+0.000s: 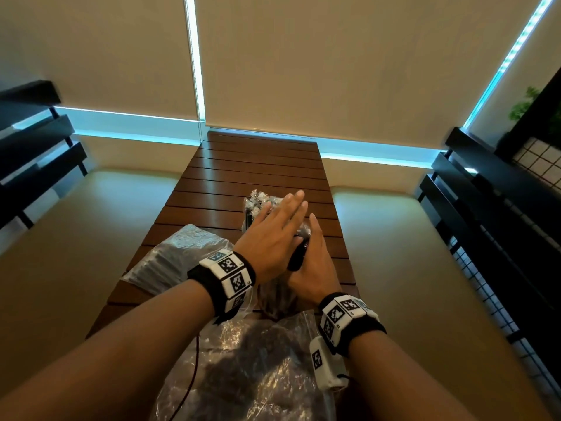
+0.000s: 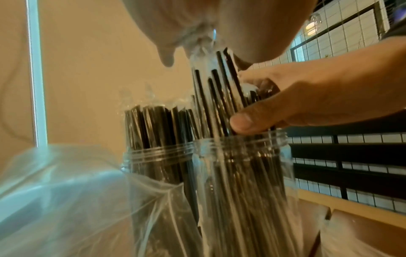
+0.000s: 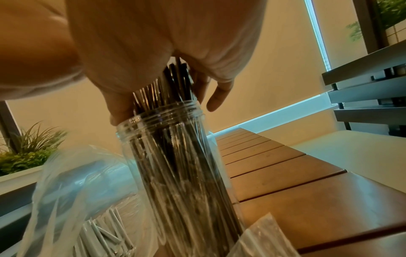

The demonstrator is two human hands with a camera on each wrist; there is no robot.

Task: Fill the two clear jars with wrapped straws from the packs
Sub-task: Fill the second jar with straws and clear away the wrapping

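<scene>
Head view: left hand lies flat, fingers straight, on the straws of the near jar; right hand clasps them at 3 o'clock. Only the left wrist view shows the far jar, full, at 9 o'clock.

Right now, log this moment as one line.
left hand: flat on black wrapped straws | right hand: grips them | near clear plastic jar: nearly full
</scene>
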